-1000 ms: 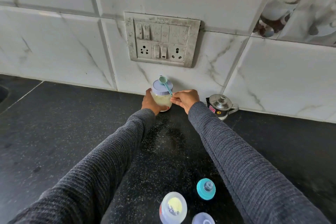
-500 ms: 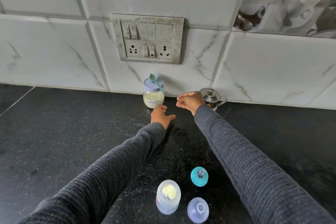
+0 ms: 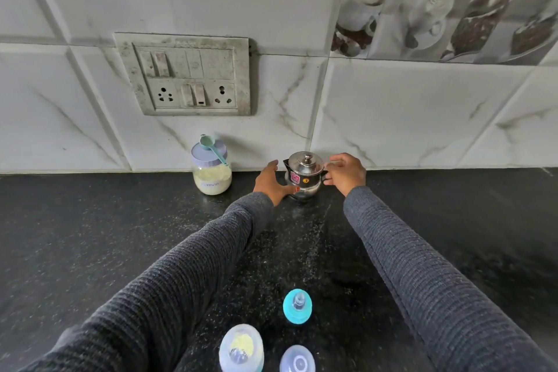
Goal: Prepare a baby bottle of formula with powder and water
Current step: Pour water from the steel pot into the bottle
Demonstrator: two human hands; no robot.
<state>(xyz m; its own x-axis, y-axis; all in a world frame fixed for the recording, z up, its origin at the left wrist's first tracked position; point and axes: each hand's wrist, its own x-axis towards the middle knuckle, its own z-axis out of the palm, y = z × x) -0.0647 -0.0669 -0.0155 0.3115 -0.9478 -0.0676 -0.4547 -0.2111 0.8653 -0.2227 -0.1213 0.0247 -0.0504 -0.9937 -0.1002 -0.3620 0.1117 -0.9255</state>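
Both hands have left the jar [image 3: 212, 171] and now flank one steel kettle [image 3: 304, 179] by the wall. Her left hand [image 3: 273, 182] lies against the kettle's left flank, fingers fairly straight, thumb low near its base. Her right hand [image 3: 345, 173] is at the kettle's right side, fingers curled by the handle; I cannot tell if it grips. One jar of pale powder stands left of the kettle, apart from it, lid on, with one teal scoop [image 3: 213, 148] lying on top. Nearer than the kettle stand one open bottle [image 3: 241, 348] with powder inside, one teal nipple ring [image 3: 297, 306] and one clear cap [image 3: 297, 359].
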